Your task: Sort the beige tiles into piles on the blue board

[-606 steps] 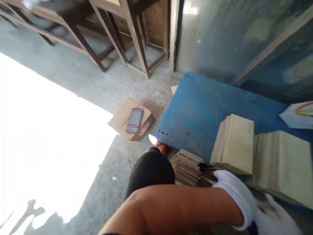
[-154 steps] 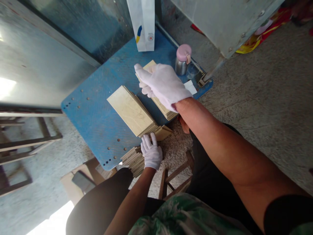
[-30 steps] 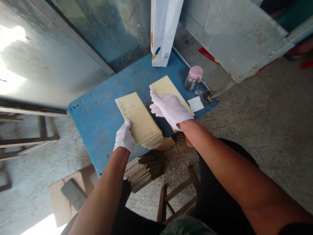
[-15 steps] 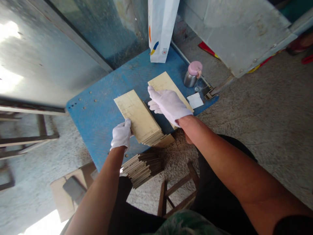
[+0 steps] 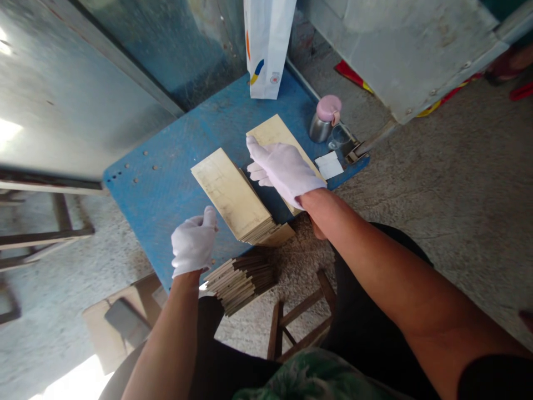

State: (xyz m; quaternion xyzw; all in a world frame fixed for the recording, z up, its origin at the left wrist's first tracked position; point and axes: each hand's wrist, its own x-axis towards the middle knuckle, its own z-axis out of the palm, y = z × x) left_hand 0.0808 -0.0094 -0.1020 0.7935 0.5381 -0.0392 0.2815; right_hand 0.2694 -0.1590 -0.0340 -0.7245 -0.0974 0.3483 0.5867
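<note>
Two stacks of pale thin wooden boards lie on a low blue table (image 5: 175, 166). My right hand (image 5: 283, 169), in a white glove, rests flat with fingers stretched on the right stack (image 5: 270, 130). My left hand (image 5: 192, 244), also gloved, hovers over the table's near edge with its fingers curled loosely, holding nothing. It is just left of the left stack (image 5: 231, 191), not touching it. A darker pile of boards (image 5: 239, 280) sits lower, below the table edge, near my left wrist.
A white paper bag (image 5: 266, 44) stands at the table's back. A pink-lidded steel flask (image 5: 323, 116), a glass and a white card (image 5: 328, 165) sit at the right corner. A cardboard box (image 5: 112, 322) lies on the floor at left. A wooden stool (image 5: 300, 328) is under me.
My left hand has let go of the left stack's near corner and drawn back toward me and to the left. My right hand stays on the right stack.
</note>
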